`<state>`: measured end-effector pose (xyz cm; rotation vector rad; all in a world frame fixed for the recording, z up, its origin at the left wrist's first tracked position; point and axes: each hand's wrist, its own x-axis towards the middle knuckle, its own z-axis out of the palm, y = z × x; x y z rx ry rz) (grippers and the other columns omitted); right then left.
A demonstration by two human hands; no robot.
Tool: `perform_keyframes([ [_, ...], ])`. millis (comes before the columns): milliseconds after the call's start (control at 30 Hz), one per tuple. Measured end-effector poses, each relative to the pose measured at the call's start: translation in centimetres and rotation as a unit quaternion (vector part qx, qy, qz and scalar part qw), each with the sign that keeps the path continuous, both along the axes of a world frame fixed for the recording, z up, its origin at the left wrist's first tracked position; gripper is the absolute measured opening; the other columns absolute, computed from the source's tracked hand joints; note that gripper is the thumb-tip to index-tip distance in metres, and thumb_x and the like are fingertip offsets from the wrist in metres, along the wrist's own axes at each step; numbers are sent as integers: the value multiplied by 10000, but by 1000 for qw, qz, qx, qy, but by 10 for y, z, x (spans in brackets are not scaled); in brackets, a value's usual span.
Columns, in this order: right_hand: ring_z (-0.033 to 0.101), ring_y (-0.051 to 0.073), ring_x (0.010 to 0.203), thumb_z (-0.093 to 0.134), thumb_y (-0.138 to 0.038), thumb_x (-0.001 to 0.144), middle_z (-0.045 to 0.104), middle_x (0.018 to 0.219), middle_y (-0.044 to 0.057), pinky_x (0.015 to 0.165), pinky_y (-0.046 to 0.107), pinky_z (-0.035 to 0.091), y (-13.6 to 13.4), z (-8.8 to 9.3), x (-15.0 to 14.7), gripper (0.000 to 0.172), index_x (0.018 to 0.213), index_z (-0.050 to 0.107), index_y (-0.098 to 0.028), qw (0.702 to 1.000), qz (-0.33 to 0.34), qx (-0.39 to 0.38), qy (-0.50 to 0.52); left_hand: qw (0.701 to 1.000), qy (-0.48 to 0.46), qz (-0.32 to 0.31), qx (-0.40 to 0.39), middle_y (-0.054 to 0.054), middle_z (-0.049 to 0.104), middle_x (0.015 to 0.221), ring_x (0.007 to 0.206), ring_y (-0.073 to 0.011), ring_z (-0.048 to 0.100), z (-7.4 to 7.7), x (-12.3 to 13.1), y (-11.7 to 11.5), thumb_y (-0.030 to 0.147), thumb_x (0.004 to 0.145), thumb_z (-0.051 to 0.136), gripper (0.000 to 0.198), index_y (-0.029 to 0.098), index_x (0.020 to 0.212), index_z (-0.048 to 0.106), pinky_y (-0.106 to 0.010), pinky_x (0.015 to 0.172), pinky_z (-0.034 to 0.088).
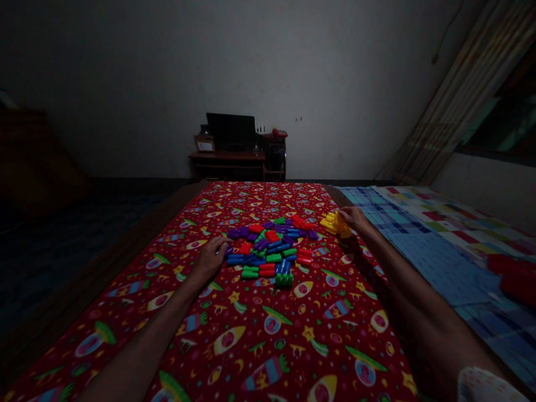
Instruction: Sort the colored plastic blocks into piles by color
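A spread of plastic building blocks (274, 258) in red, green, blue and purple lies in the middle of the red patterned cloth (259, 318). At its left edge my left hand (211, 258) rests low, fingers curled against a purple block (228, 250), which they partly hide. On the far right, a small group of yellow blocks (329, 222) sits apart from the mixed colours. There my right hand (354, 218) pinches a yellow block (342, 226), held tilted against the group. How far the yellow pieces are joined I cannot tell.
Beyond the cloth stands a desk (228, 157) with a dark monitor (231, 130) and a cardboard box (204, 143). To the right lies blue checked bedding (419, 245), with a red item (513, 279) on it. A curtain (452, 100) hangs at the window. The room is dim.
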<state>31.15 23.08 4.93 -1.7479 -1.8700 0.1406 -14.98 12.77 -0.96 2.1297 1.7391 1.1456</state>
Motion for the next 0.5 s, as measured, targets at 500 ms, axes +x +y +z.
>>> perform_keyframes([
  [500, 618, 181, 748, 432, -478, 865, 696, 791, 45, 721, 265, 449, -18, -11, -84, 429, 824, 701, -146, 976, 163, 49, 135, 1000, -8, -1, -3, -90, 705, 1008, 976, -233, 636, -1, -1, 1, 406, 851, 349, 375, 200, 894, 660, -375, 929, 495],
])
